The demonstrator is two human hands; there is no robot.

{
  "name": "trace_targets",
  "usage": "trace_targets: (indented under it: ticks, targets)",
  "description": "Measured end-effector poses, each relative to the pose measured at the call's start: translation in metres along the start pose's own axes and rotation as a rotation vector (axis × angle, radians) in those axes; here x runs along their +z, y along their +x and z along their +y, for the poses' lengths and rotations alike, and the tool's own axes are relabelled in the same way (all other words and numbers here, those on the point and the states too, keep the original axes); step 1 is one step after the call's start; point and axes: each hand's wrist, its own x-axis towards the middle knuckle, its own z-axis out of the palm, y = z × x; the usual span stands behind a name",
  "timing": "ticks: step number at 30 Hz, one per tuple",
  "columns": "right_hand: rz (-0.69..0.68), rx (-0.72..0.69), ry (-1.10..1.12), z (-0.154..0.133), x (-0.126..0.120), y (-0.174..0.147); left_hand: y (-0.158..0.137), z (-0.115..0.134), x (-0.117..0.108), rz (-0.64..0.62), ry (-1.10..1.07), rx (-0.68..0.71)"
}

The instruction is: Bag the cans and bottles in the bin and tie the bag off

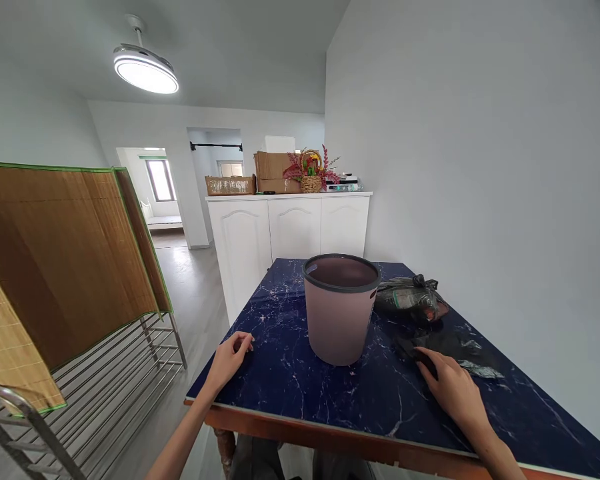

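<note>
Plainly, the bin (337,323) stands mouth up, long axis vertical; right hand (453,385) pinches black bag (455,345); left hand (229,359) half-open.

No words, numbers or brand names can be read. A pale greenish label (404,299) shows through the knotted black plastic bag (424,301) on the counter (280,373), just beyond the right hand (453,387); its print is too small and blurred to make out.

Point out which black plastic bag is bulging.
The black bag nearest the pink bin; the other bag, at the right hand, lies flatter and crumpled.
</note>
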Motion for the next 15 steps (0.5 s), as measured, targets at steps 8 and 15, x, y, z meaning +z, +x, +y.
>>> trace_targets:
  ticks: [8, 15]
  targets:
    - [0.021, -0.032, 0.18, -0.008, -0.01, -0.001, -0.003, 0.006, -0.001, 0.011, -0.023, 0.01]
    - [-0.096, 0.056, 0.462, -0.067, -0.042, -0.026, -0.005, 0.011, -0.004, 0.015, -0.036, 0.009]
